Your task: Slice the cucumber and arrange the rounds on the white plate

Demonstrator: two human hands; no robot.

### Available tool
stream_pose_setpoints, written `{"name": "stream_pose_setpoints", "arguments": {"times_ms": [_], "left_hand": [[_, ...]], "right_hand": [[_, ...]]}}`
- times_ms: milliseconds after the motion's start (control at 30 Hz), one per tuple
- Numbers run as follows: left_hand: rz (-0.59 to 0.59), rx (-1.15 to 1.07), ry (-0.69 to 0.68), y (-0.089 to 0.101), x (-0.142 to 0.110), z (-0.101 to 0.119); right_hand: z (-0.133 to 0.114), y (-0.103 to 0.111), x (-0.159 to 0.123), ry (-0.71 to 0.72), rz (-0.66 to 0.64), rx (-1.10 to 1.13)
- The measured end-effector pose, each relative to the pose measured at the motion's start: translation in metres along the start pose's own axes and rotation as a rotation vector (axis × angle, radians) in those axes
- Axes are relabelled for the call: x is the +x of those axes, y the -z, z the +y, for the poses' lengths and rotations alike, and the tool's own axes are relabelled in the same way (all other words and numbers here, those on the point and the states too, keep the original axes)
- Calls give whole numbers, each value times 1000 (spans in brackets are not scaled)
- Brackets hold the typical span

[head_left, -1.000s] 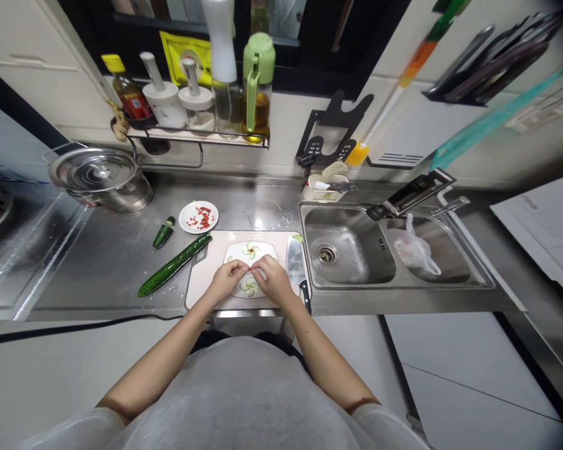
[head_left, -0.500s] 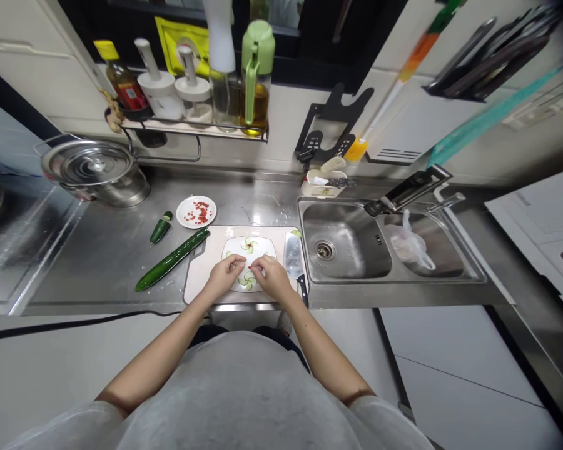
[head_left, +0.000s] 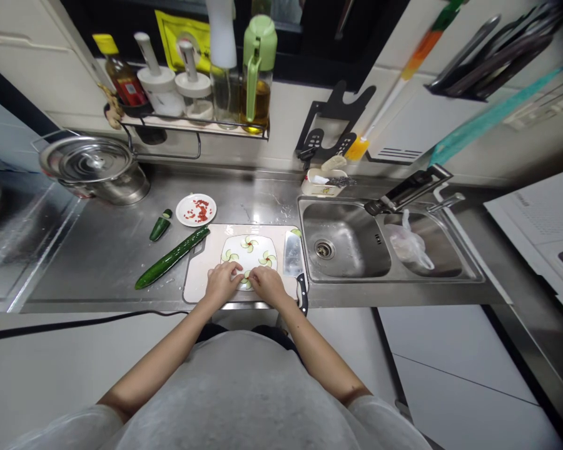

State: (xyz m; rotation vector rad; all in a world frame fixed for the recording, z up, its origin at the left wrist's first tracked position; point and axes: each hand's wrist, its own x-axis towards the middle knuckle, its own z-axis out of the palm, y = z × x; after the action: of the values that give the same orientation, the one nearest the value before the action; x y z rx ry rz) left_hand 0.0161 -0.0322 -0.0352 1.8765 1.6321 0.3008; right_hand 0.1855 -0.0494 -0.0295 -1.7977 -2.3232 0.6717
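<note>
On a white square plate [head_left: 251, 245], green-edged cucumber slices are laid in pinwheel flowers, and red bits show at the middles of those in view. My left hand [head_left: 223, 282] and my right hand [head_left: 266, 285] meet over the nearest cucumber flower [head_left: 246, 282] and partly hide it. The right fingertips are pinched on a tiny red piece at its centre. My left thumb and fingers are drawn together beside the flower; what they hold, if anything, is hidden. Under the plate lies a pale cutting board [head_left: 197, 284]. A knife [head_left: 292, 255] rests on the board's right side.
Left of the board lie a long cucumber [head_left: 171, 259] and a cucumber stub [head_left: 160, 227]. A small white dish [head_left: 181, 212] holds red bits. A double sink [head_left: 347, 240] is to the right, a lidded steel pot [head_left: 122, 187] at the far left. Bottles stand on a wall rack [head_left: 197, 125].
Both hands have come down toward me, from the middle of the plate to the nearest flower. The flowers at the plate's left and right sides are now uncovered.
</note>
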Motion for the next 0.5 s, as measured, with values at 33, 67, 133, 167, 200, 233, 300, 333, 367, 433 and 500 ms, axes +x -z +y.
{"name": "stream_pose_setpoints", "arguments": {"times_ms": [33, 67, 133, 167, 200, 233, 300, 333, 367, 433, 500], "left_hand": [[-5, 7, 2, -1, 0, 1], [-10, 14, 5, -1, 1, 2], [-20, 28, 13, -2, 2, 4], [-25, 35, 16, -3, 2, 4], [-29, 41, 19, -4, 3, 5], [-32, 48, 20, -5, 3, 6], [-37, 60, 21, -7, 3, 7], [-40, 66, 21, -8, 4, 7], [-42, 71, 22, -9, 4, 8], [-48, 78, 25, -10, 4, 8], [-51, 82, 29, -11, 5, 8]], "right_hand": [[0, 0, 0, 0, -5, -8], [-1, -1, 0, -2, -10, -16], [-1, -2, 1, -12, -21, -28], [-1, -2, 1, -17, -25, -31], [-1, -3, 1, -20, -28, -34], [-1, -3, 2, -20, -30, -37], [0, -5, 3, -14, -32, -42], [0, -5, 3, -11, -31, -45], [0, -6, 3, -11, -31, -47], [1, -6, 4, -17, -33, -47], [1, -7, 4, -23, -36, -44]]}}
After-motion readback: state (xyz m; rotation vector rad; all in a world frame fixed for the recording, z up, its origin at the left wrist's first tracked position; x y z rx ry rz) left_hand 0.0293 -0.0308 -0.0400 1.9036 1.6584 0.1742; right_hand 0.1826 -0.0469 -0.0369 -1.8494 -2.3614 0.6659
